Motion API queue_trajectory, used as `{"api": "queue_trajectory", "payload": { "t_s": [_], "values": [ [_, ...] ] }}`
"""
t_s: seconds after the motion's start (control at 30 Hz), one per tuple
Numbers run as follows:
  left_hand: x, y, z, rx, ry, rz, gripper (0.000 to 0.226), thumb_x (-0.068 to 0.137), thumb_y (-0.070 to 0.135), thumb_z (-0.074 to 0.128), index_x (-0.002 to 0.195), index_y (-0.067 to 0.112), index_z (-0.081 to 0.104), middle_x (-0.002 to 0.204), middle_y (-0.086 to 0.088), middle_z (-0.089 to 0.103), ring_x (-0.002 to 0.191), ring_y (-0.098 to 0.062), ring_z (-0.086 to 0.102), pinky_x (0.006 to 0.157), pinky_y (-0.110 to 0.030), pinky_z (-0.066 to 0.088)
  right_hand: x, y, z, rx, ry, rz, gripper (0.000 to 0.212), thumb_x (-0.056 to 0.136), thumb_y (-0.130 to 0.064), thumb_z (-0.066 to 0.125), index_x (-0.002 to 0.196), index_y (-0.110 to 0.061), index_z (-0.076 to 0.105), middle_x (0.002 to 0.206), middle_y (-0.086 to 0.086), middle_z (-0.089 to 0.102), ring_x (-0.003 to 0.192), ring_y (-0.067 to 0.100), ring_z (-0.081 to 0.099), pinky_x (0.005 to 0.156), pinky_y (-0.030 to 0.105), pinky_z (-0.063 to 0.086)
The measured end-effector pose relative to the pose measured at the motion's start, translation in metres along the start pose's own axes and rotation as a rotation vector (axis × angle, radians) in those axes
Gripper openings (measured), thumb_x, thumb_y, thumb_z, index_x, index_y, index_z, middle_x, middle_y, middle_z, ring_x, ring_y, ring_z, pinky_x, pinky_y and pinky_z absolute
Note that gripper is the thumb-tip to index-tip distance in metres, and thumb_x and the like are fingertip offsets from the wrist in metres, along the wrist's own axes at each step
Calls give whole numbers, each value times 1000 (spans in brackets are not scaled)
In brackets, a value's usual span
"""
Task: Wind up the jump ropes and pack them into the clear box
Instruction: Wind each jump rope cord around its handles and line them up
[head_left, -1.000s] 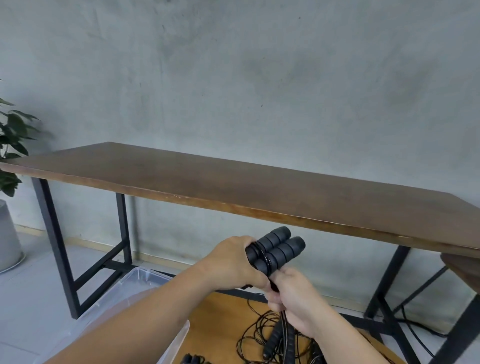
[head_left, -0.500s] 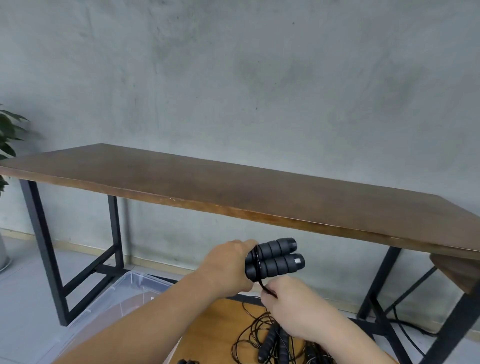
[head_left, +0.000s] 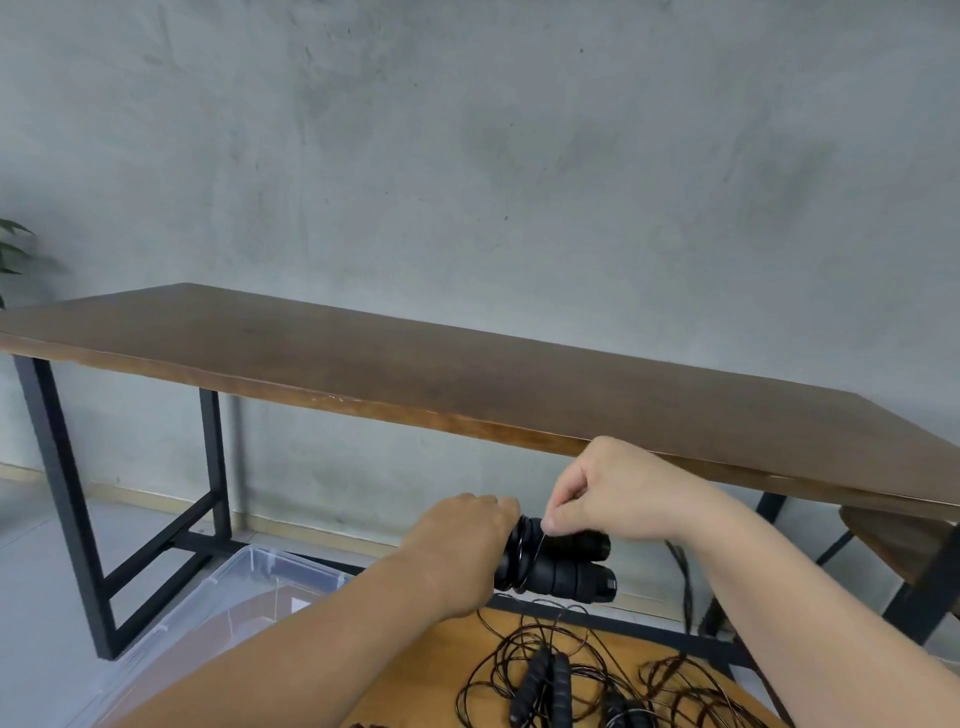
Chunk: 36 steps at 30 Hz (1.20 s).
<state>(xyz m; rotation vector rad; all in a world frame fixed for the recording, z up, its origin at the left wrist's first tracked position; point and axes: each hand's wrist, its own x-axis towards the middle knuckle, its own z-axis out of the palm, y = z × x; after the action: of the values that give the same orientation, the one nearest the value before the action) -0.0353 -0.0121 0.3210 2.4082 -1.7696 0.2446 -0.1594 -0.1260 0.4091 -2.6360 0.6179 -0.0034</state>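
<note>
Two tables fill most of the frame: long dark wooden table (head_left: 467, 374) across the middle, lighter round table (head_left: 447, 670) at bottom centre. Clear box (head_left: 260, 582) sits lower left, on the floor, open top. Loose jump ropes (head_left: 571, 670) lie tangled on the round table, bottom centre-right. Left hand (head_left: 462, 551) grips paired black foam handles (head_left: 561, 564), centre-low, fingers curled round them. Right hand (head_left: 618, 493) just above, thumb and forefinger pinching the thin cord (head_left: 537, 545) being wrapped round the handles. Cord looks light, thin, springy, likely to uncoil if slack; handles soft, grippy, best hold point.
</note>
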Motion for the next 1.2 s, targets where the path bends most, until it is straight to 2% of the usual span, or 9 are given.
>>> {"api": "queue_trajectory", "payload": {
  "t_s": [0.1,0.2,0.27,0.43,0.63,0.73,0.83,0.97,1.2],
  "values": [
    [-3,1,-7,-36,17,100,29,84,15,66,105,21,46,101,-1,57,90,-21,54,69,-30,41,9,6,-11,126,-48,-43,8,76,-33,82,80,-26,80,81,-13,74,84,3,66,86,31,54],
    [-4,-3,-12,-127,-4,161,29,82,18,67,101,24,46,94,4,56,86,-18,54,72,-31,47,14,13,-11,275,-125,-34,14,76,-28,82,85,-18,80,70,-11,69,59,0,54,61,19,43],
    [-6,-7,-16,-213,-16,180,28,82,18,67,96,27,44,88,9,51,82,-14,52,69,-26,43,18,19,-6,402,-152,-17,19,76,-28,82,87,-13,79,71,-1,63,54,8,40,53,21,32],
    [-11,-13,-16,-466,-96,157,41,74,12,70,91,38,44,80,11,55,74,-9,54,58,-15,38,29,35,13,719,-225,-15,26,77,-24,77,97,-7,75,94,13,70,82,24,65,73,32,54],
    [-3,-24,-19,-675,-72,54,40,67,11,74,86,33,47,77,9,54,66,-7,52,54,-20,43,32,41,54,1422,-89,25,18,77,-17,64,77,-6,78,82,12,71,70,20,69,62,30,57],
    [-1,-29,-13,-712,-81,1,40,66,11,74,86,31,47,80,7,54,68,-8,52,53,-18,44,36,39,79,1374,26,-1,16,86,-25,66,79,-13,75,76,6,63,68,15,51,61,28,38],
    [2,-33,-8,-716,-68,-37,41,66,10,74,82,33,45,77,9,52,65,-6,50,50,-13,38,40,32,94,1363,134,63,29,102,-7,39,78,-10,56,59,0,44,52,9,29,48,22,20],
    [7,-40,-4,-657,-32,-111,36,68,13,71,87,29,45,77,7,54,68,-12,52,54,-20,39,33,24,114,1290,101,128,17,103,-13,41,95,-6,53,63,1,45,50,9,24,46,23,16],
    [13,-45,17,-343,25,-185,55,77,30,69,122,36,38,91,10,57,83,-17,58,71,-30,50,22,7,138,886,143,287,32,106,-30,39,103,-13,66,62,-1,47,45,9,30,42,21,24]
  ]
}}
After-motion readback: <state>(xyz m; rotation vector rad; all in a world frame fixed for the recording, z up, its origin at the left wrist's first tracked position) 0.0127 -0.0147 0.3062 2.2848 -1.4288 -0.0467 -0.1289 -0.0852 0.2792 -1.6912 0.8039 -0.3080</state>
